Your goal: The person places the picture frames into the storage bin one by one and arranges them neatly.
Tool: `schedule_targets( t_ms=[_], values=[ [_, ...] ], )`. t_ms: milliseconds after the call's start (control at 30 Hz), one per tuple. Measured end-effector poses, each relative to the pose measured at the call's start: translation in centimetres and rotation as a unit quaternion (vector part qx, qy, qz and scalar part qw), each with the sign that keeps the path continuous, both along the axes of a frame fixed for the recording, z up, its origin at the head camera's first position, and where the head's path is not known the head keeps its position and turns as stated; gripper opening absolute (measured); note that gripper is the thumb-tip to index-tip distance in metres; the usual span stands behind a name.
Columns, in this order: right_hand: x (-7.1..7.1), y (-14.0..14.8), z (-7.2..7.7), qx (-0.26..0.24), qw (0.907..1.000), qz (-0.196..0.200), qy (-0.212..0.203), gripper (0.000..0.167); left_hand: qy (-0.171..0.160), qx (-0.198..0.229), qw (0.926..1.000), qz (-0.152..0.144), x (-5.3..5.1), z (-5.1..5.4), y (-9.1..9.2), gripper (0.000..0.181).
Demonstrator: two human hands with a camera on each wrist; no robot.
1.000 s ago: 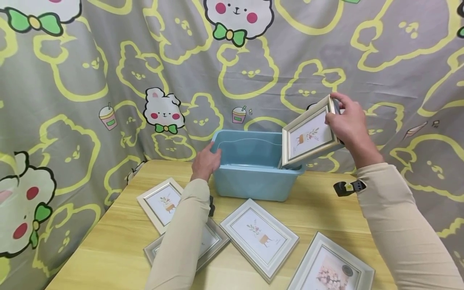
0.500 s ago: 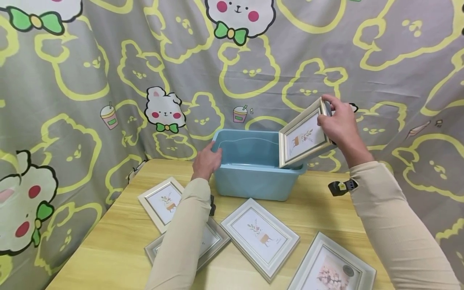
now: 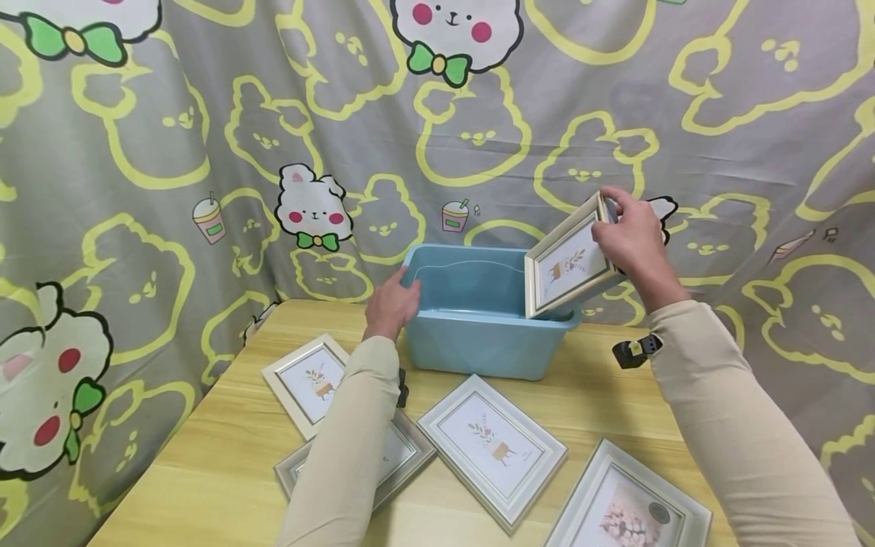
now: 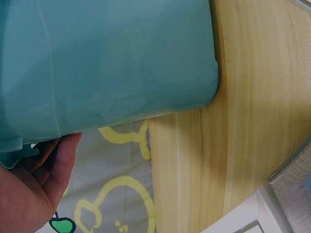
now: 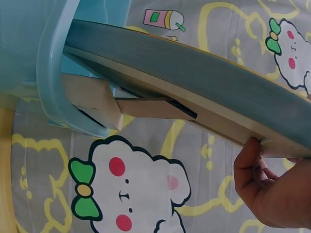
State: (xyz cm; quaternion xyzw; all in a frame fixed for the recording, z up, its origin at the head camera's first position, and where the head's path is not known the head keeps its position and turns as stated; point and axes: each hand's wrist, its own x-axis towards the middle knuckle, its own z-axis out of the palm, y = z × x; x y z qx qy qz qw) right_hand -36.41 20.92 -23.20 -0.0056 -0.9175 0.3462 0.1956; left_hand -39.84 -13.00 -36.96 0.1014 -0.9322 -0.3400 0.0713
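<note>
A blue plastic bin (image 3: 482,346) stands at the back of the table. My left hand (image 3: 393,304) grips its left rim; in the left wrist view the fingers of that hand (image 4: 36,189) curl under the lip of the bin (image 4: 112,58). Above the bin's right end, my right hand (image 3: 636,239) pinches the upper right corner of a cream picture frame (image 3: 570,262), tilted, its lower end inside the bin. The right wrist view shows the frame's edge (image 5: 194,73), its brown back stand partly out, and my right hand (image 5: 277,189) on the far end.
On the wooden table (image 3: 205,456) lie a cream frame (image 3: 311,384), a grey-brown frame (image 3: 403,460) partly under my left sleeve, a white frame (image 3: 492,448) and a pale frame with a flower picture (image 3: 632,501). A patterned curtain (image 3: 369,152) hangs behind.
My right hand has moved left and slightly down with the picture frame, whose lower end sits farther into the bin. My left hand stays on the rim.
</note>
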Motion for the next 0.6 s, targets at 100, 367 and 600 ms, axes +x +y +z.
schedule_targets(
  t_ms=[100,367,600],
  values=[
    [-0.4,-0.1,-0.1,0.004,1.0,-0.001,-0.003,0.063,-0.001,-0.005,1.0,0.002,0.0,0.0,0.0,0.059],
    [-1.0,-0.2,-0.6,0.009,0.9998,-0.003,-0.015,0.063,-0.006,-0.004,1.0,-0.001,-0.1,0.0,0.1,0.06],
    [-1.4,-0.3,-1.0,0.015,0.9999,0.0,0.001,0.062,-0.005,-0.005,1.0,0.002,0.0,0.0,0.0,0.06]
  ],
)
